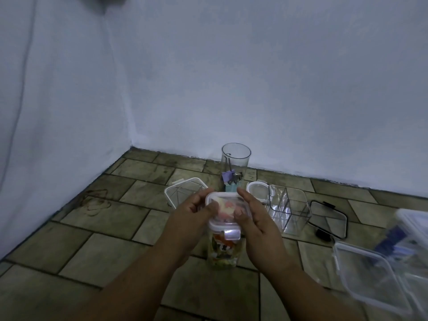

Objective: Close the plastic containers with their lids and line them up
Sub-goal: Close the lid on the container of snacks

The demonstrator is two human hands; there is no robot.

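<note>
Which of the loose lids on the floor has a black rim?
The rectangular lid right of the divided clear box; the round lid and the large near-right lid have pale rims.

The floor (104,249), laid in dull olive-brown tiles with dark joints, bears a reddish scribble mark (97,202) at the left. At its middle stands a tall container (223,256) of colourful pieces under a white-rimmed lid (225,205), with a square clear box (183,191), a tall round jar (236,158) holding binder clips (231,179) and a round lid (256,189) beyond it. To the right sit a clear divided box (287,212), a black-rimmed lid (327,218), a small dark object (323,235), a large clear lid (370,283) nearest, and a clear bin (412,218) at the edge.
</note>
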